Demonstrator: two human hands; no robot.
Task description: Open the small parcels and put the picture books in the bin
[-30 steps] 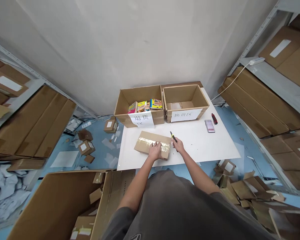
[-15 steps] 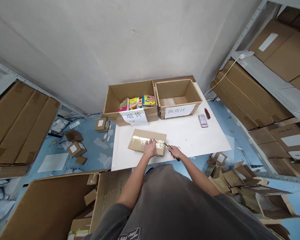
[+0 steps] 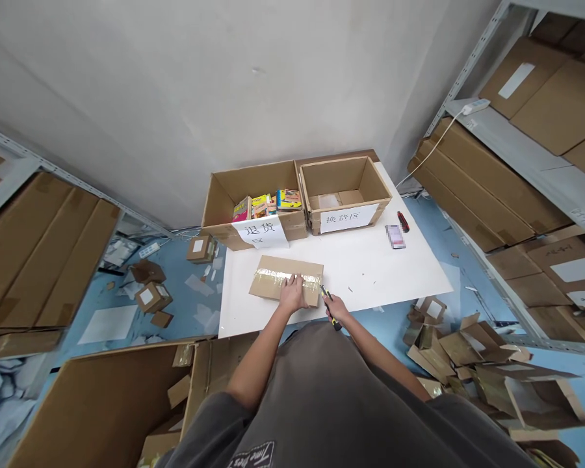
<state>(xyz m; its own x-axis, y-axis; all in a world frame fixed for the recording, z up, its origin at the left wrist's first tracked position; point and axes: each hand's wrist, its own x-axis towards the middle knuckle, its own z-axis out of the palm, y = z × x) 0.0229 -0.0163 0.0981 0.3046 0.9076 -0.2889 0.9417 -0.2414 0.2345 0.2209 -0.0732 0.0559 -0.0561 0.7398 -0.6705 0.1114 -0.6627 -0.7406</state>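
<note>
A taped cardboard box (image 3: 268, 276) lies on the white tabletop (image 3: 370, 273) close to its front edge. My left hand (image 3: 293, 294) rests on top of the box with fingers spread, pressing on its taped face. In my right hand (image 3: 337, 309) is a black and yellow utility knife (image 3: 331, 304), gripped by the handle. Its tip points up and left to the right end of the box; whether it touches the cardboard I cannot tell.
Behind stand two open cartons with paper signs: the left carton (image 3: 214, 234) holds several colourful books (image 3: 273, 203), the right carton (image 3: 316, 222) a whitish sheet. A red-black tool (image 3: 402, 221) lies at right beside a blurred card (image 3: 395, 236). Torn boxes (image 3: 472, 338) litter the floor.
My right hand has turned the knife steeper and shifted slightly left and down beside the box's right end. My left hand stays on the box. The view has tilted slightly.
</note>
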